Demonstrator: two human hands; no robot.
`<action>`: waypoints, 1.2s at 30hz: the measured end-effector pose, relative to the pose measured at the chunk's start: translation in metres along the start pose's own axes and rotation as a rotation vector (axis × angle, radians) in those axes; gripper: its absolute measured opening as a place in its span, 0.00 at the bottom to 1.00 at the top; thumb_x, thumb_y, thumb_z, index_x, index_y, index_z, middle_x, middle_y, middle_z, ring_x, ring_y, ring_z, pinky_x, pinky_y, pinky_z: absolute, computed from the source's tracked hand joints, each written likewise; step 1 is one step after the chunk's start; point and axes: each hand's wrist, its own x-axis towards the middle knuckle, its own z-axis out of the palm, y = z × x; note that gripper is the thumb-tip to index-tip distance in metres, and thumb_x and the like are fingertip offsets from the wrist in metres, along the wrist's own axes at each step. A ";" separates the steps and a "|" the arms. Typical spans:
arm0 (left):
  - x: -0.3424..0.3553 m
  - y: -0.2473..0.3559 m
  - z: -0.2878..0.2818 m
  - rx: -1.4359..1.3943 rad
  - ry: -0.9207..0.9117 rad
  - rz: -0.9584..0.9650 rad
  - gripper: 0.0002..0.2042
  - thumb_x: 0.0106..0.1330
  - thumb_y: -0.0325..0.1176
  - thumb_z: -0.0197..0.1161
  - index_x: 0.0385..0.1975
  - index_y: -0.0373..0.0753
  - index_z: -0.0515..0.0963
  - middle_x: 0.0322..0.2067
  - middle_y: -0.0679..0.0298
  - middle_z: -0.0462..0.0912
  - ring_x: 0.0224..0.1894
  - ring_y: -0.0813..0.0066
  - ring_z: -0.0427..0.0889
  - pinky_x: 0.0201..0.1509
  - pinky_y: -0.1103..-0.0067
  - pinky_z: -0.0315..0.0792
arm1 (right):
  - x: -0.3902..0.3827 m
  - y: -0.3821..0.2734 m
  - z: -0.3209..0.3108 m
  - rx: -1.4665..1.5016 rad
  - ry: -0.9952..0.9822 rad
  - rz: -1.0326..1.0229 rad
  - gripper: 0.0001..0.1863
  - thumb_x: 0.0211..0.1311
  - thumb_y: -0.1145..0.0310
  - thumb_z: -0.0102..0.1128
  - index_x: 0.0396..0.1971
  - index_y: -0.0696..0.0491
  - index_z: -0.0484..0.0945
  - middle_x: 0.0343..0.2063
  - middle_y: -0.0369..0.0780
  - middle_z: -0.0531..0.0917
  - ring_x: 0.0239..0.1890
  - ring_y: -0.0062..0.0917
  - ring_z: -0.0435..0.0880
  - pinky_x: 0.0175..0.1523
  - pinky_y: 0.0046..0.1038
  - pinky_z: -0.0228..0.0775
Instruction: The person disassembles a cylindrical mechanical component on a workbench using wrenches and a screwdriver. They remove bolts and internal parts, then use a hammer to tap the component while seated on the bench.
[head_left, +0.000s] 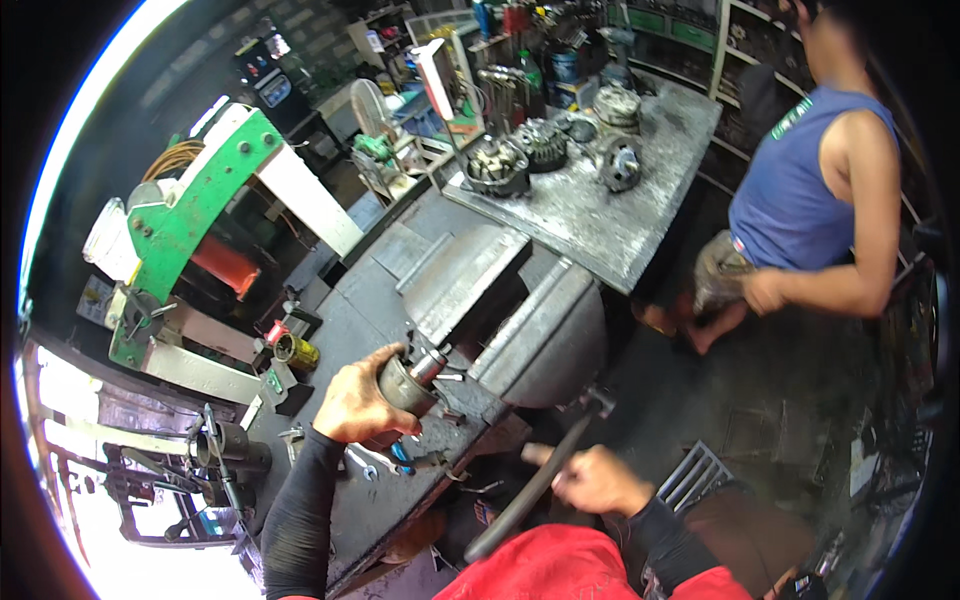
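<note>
My left hand (pixel 357 402) grips a grey cylindrical metal part (pixel 402 388) above the workbench. A shiny shaft (pixel 430 365) sticks out of the part toward the vise. The big bench vise (pixel 545 345) stands just beyond, its jaws apart with a dark gap between them. On the right, my right hand (pixel 600 480) is at the long dark vise handle (pixel 530 500). The handle slants across my fingers, from a metal end near the vise down toward my red shirt. Motion blurs that hand somewhat. Small loose metal pieces and a blue-handled tool (pixel 401 455) lie under my left hand.
Several alternator-like parts (pixel 497 165) sit on a metal-topped table (pixel 570 225) beyond the vise. A green and white press frame (pixel 190 190) stands left, near a yellow can (pixel 296 350). A person in a blue sleeveless top (pixel 800 180) stands at right. A slatted seat (pixel 695 478) is below.
</note>
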 end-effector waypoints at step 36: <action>0.005 0.000 -0.001 -0.067 -0.024 0.017 0.55 0.29 0.38 0.87 0.68 0.27 0.74 0.48 0.49 0.89 0.49 0.63 0.89 0.59 0.73 0.81 | 0.027 0.021 -0.126 -0.123 0.519 -0.087 0.31 0.63 0.73 0.52 0.67 0.39 0.81 0.53 0.46 0.88 0.37 0.35 0.93 0.47 0.32 0.86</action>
